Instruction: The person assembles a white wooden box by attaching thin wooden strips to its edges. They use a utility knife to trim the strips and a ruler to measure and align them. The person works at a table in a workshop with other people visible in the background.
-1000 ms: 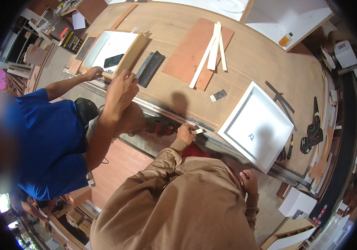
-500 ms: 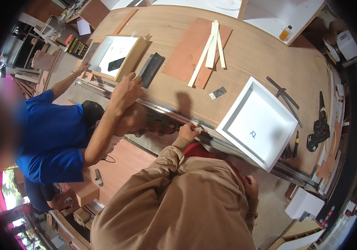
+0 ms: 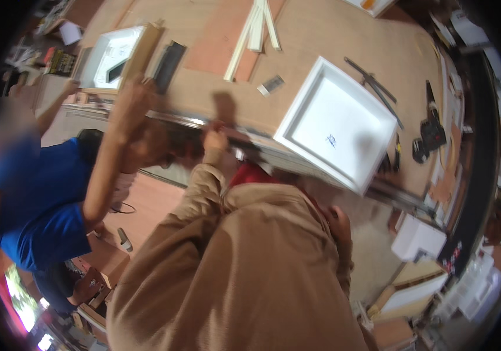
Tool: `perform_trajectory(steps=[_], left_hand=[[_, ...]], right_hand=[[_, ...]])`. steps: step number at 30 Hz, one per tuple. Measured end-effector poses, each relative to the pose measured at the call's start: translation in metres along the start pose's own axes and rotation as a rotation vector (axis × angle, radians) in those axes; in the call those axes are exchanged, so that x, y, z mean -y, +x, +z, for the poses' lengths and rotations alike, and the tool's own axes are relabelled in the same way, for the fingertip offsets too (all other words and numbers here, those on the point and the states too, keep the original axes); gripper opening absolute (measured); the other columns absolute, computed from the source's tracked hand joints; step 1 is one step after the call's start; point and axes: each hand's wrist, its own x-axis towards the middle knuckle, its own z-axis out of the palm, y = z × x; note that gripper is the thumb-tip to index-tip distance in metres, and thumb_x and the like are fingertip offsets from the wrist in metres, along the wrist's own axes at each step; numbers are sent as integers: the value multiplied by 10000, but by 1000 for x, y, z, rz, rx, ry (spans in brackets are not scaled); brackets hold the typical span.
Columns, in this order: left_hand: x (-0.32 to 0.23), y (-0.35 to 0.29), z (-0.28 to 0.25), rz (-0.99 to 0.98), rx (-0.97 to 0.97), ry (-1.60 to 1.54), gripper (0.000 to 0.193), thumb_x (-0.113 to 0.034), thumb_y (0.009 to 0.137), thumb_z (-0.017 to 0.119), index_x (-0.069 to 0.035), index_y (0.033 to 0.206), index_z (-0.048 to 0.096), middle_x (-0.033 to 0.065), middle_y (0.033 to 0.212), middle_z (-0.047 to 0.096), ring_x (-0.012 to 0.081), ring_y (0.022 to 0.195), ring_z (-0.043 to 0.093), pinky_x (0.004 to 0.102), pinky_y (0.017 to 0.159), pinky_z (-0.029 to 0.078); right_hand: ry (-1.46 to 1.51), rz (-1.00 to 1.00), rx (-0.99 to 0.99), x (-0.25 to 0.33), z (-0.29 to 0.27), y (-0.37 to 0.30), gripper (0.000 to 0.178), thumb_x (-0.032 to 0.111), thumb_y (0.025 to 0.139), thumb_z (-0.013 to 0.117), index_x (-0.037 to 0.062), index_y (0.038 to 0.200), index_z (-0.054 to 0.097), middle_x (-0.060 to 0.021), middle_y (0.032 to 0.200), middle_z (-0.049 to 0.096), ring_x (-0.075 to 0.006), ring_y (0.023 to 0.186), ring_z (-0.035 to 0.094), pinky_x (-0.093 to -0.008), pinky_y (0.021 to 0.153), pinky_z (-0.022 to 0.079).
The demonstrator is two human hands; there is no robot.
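Note:
My left hand [image 3: 216,138] is at the near edge of the workbench [image 3: 203,96], its fingers drawn together. Motion smears the fingertips, so what they grip is unclear. My right hand [image 3: 338,224] hangs low by my side, its fingers loosely bent and apart, with nothing visible in it. To the right of my left hand, a white open box [image 3: 335,126] with a handwritten blue mark lies at the bench edge. A small grey-and-pale rectangular piece [image 3: 271,85] lies beyond my left hand.
At left, a person in a blue shirt [image 3: 51,187] has a blurred hand [image 3: 133,108] by the bench edge. Near it are a wooden drawer [image 3: 140,55] and a dark block [image 3: 169,65]. Pale strips [image 3: 256,29] lie on a reddish board [image 3: 209,50]. A black power tool [image 3: 431,133] lies at right.
The whole view has shifted, so the bench and things sit higher and further left. My left hand remains at the bench edge, now blurred. The white box stays on the bench.

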Motion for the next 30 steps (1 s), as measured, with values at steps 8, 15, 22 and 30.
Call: perform_trajectory(steps=[8,15,22,30], left_hand=[[150,-34,31,-583,334,304,415,-309,819,784,-38,1133,779,179,1095,775,304,932,756,388,813,576],[97,-89,75,-768,449,-307,262,-227,856,790,-35,1034,785,145,857,765,174,734,709,348,600,530],[24,-77,46,-307,338,-239,226,-172,950,720,-42,1131,760,91,906,754,154,776,704,326,672,557],[-104,-74,40,329,511,-125,334,-94,942,740,-72,1275,712,122,1139,759,247,1074,715,375,935,558]], right_hand=[[53,68,69,-10,15,-3,287,277,1007,708,1,1082,729,-121,972,766,-200,881,719,-361,808,569],[-47,178,50,1,-17,-24,297,288,979,729,2,1057,730,-157,951,770,-260,864,740,-387,799,579],[-28,-71,-175,36,-15,8,176,169,942,743,6,1003,721,-154,947,752,-281,842,727,-387,771,573],[-403,-421,-236,126,17,99,494,216,841,846,91,1265,625,-181,1361,573,-404,1301,516,-466,1051,462]])
